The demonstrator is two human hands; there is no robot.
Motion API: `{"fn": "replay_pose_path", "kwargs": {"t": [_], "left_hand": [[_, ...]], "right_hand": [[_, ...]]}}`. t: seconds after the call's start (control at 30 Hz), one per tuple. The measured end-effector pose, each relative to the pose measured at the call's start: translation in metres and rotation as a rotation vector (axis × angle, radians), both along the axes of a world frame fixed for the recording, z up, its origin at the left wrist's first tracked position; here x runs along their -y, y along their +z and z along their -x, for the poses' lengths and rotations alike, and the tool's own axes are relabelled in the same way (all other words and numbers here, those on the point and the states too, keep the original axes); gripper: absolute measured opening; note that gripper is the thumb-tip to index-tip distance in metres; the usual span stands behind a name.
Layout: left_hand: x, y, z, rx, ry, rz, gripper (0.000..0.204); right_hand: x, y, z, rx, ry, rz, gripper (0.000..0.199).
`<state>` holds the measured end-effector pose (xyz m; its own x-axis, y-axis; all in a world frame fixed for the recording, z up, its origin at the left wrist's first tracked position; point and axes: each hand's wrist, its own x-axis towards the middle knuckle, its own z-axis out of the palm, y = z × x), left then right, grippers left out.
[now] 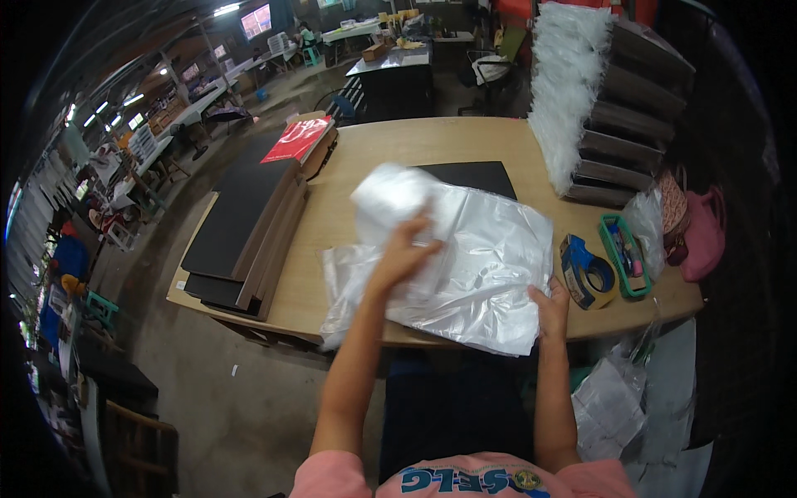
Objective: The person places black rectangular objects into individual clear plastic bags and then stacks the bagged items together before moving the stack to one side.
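A clear, crinkled plastic sheet [490, 266] is spread over the near middle of the table, its near edge reaching the table's front. Under its far side a flat black panel [473, 176] shows in part. My left hand [404, 256] is over the left part of the plastic, beside a raised, bunched fold that is smeared by motion. Its fingers are blurred too, so their grip is unclear. At the sheet's near right corner, my right hand [550, 309] pinches the edge, thumb on top.
Black panels [241, 220] are stacked at the table's left, with a red packet [300, 139] behind them. To the right are a tape dispenser [585, 272], a green basket [624, 256] and a tall stack of plastic-wrapped dark panels [618, 124]. A pink bag [704, 236] lies beyond the basket.
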<state>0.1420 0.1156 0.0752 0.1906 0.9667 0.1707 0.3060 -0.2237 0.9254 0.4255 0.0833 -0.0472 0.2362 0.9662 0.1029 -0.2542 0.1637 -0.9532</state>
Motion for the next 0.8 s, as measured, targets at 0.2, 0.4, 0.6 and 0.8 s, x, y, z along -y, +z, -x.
{"fn": "replay_pose_path", "kwargs": {"t": [0.2, 0.4, 0.6, 0.8], "left_hand": [[0.011, -0.015, -0.123, -0.56, -0.736, -0.382, 0.028], [0.057, -0.03, -0.126, -0.528, -0.615, -0.436, 0.042], [0.036, -0.067, -0.053, -1.046, 0.041, -0.282, 0.065], [0.019, -0.068, -0.007, -0.892, 0.129, -0.021, 0.064]], "right_hand": [[0.005, 0.015, -0.01, -0.667, 0.143, 0.144, 0.042], [0.006, 0.022, -0.011, -0.122, 0.024, 0.088, 0.062], [0.004, 0.009, -0.008, -0.164, 0.006, 0.033, 0.067], [0.005, 0.012, -0.007, -0.148, -0.025, -0.012, 0.068]]}}
